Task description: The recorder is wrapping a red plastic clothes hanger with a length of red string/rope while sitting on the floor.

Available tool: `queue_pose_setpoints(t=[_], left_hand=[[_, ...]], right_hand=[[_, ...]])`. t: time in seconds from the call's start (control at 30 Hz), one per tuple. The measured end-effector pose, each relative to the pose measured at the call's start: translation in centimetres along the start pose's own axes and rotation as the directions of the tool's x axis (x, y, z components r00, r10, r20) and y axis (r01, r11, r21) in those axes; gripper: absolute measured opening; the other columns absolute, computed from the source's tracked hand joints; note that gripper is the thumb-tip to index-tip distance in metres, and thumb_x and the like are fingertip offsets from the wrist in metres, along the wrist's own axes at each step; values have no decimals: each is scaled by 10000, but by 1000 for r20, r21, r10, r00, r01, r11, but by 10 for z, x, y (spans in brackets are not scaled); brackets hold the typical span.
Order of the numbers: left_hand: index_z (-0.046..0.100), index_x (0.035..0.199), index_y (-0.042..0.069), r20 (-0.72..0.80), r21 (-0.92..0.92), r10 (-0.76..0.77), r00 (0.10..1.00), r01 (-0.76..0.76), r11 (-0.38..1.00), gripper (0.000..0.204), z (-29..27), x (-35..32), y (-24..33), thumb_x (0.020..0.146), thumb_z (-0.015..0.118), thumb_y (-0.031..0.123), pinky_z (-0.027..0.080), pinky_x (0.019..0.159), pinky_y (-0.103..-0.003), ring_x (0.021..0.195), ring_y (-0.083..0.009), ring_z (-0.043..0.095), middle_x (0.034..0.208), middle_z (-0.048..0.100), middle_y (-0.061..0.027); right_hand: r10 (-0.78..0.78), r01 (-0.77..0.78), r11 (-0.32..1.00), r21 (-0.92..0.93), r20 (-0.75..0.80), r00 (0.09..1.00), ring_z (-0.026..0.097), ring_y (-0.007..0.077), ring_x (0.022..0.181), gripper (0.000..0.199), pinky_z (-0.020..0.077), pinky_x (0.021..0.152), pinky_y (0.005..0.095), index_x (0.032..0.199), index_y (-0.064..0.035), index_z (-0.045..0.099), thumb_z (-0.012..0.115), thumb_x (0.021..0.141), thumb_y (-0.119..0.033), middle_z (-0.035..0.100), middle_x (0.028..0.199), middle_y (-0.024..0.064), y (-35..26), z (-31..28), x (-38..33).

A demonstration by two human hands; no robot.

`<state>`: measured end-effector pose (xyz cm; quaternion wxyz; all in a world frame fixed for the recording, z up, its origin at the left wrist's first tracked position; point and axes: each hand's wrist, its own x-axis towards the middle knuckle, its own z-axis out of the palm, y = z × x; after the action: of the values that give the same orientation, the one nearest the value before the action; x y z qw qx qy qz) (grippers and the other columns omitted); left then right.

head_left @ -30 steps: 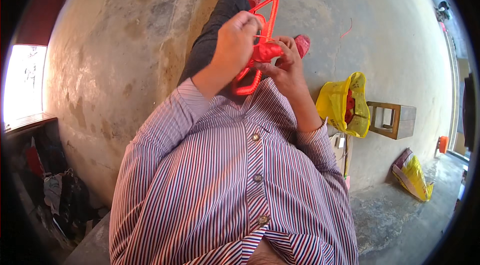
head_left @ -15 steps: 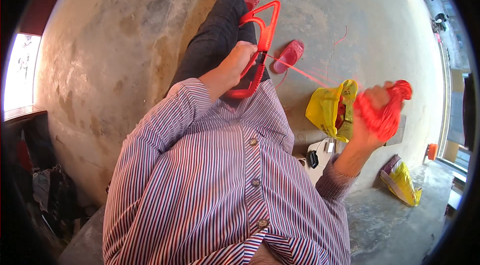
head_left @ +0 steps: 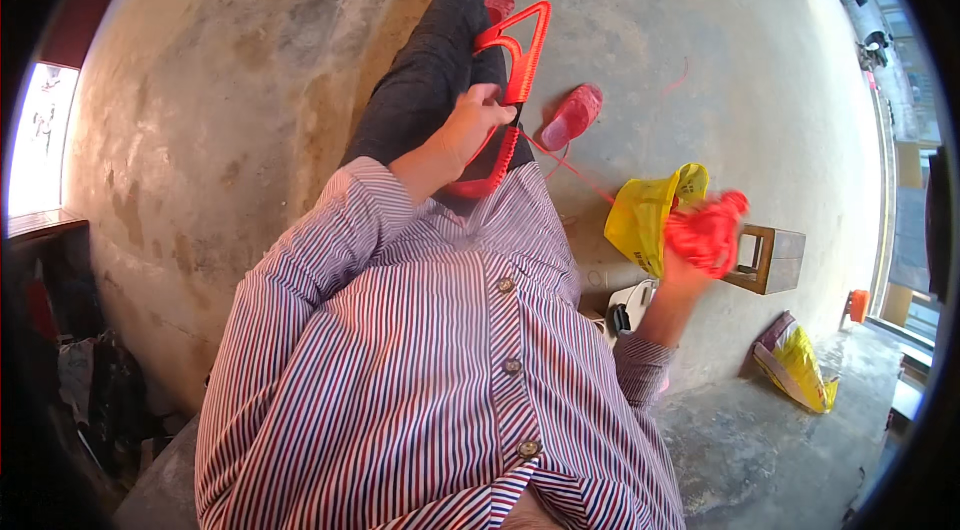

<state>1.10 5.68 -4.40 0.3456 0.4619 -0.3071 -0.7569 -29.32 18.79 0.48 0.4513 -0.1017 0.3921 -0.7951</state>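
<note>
My left hand [head_left: 472, 128] is closed on a red bent frame [head_left: 524, 70] with looped ends, held above my lap. Red cord is wrapped closely along much of it, and a short black stretch shows beside my fingers. From there a thin red strand [head_left: 570, 168] runs right toward a yellow bag [head_left: 632, 220]. My right hand [head_left: 688, 275], blurred by motion, grips a bunched red bundle [head_left: 703, 238] beside the bag's open mouth. Whether the bundle is cord or cloth is hard to make out. Red material shows inside the bag.
A pink-red slipper [head_left: 573, 117] lies on the concrete floor right of my legs, another [head_left: 498, 7] by my shin. Right of the bag stands a small wooden stool [head_left: 780, 263]. A yellow and purple sack [head_left: 798, 365] and a white board with a black object [head_left: 622, 316] lie nearer me.
My right hand has swung left with the red bundle, closer to the bag, uncovering the stool. The strand now hangs lower. My left hand and the frame have shifted slightly.
</note>
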Motion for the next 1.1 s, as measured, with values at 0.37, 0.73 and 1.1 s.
queue_pose_setpoints(t=[0.37, 0.73, 1.1], left_hand=[[538, 1171, 14, 294, -23, 333, 896, -342, 939, 353, 41, -80, 51, 864, 650, 147, 461, 943, -343, 1055, -186, 575, 1159, 574, -65], [662, 905, 69, 562, 779, 3, 827, -528, -337, 273, -14, -44, 74, 642, 604, 21, 450, 810, -411, 969, -328, 566, 974, 603, -104], [579, 921, 7, 305, 827, 296, 905, -406, 390, 264, -6, -19, 31, 677, 671, 55, 509, 702, -370, 763, -314, 639, 802, 646, -154]], right_hand=[[712, -557, 694, -457, 321, 625, 557, 177, 1051, 580, 452, 871, 315, 1363, -37, 387, 394, 974, -467, 584, 1170, 100, 99, 78, -51], [667, 302, 365, -881, 474, 575, 569, 157, 837, 315, 458, 703, 299, 1075, 0, 640, 677, 796, -142, 643, 917, 90, 132, 91, 38], [673, 556, 226, -799, 541, 504, 604, 300, 937, 529, 475, 819, 356, 1098, 0, 624, 765, 652, -247, 620, 1001, 170, 122, 93, 35]])
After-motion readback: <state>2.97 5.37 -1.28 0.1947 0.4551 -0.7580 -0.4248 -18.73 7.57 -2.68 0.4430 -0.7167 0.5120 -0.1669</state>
